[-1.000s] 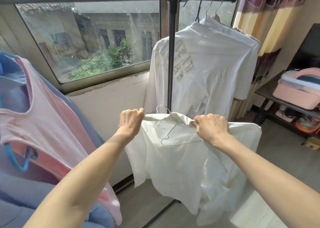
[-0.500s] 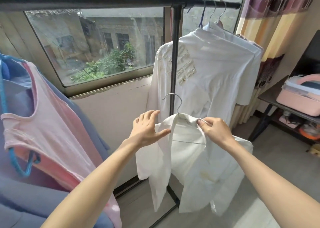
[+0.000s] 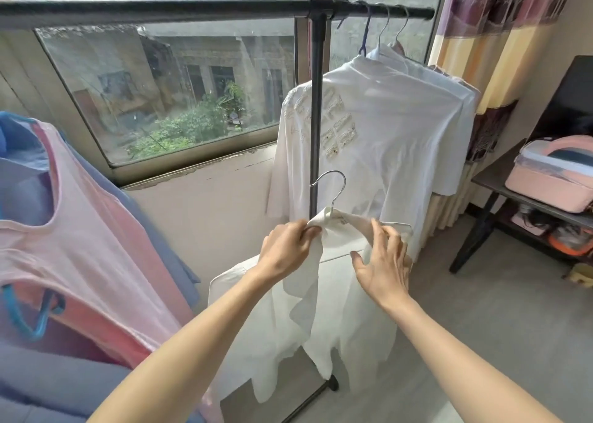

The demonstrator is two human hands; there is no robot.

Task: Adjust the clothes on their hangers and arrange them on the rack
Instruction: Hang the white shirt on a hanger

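A white shirt [image 3: 324,310] hangs on a thin metal hanger [image 3: 333,188] that I hold up in front of the rack's upright pole [image 3: 316,118]. My left hand [image 3: 285,249] pinches the shirt's collar at its left side. My right hand [image 3: 383,262] rests on the right shoulder of the shirt, fingers spread and lightly gripping the cloth. The black rack bar [image 3: 160,8] runs across the top. Three white garments [image 3: 385,127] hang at its right end.
A pink top [image 3: 80,246] over a blue garment [image 3: 22,182] hangs at the left on a blue hanger [image 3: 25,316]. A window is behind the rack. A dark side table [image 3: 491,178] with a pink case [image 3: 552,178] stands at the right, by a curtain [image 3: 494,37].
The shirt and hanger have risen and turned more upright. My left hand went from open beside the collar to pinching it. My right hand slid down onto the shoulder.
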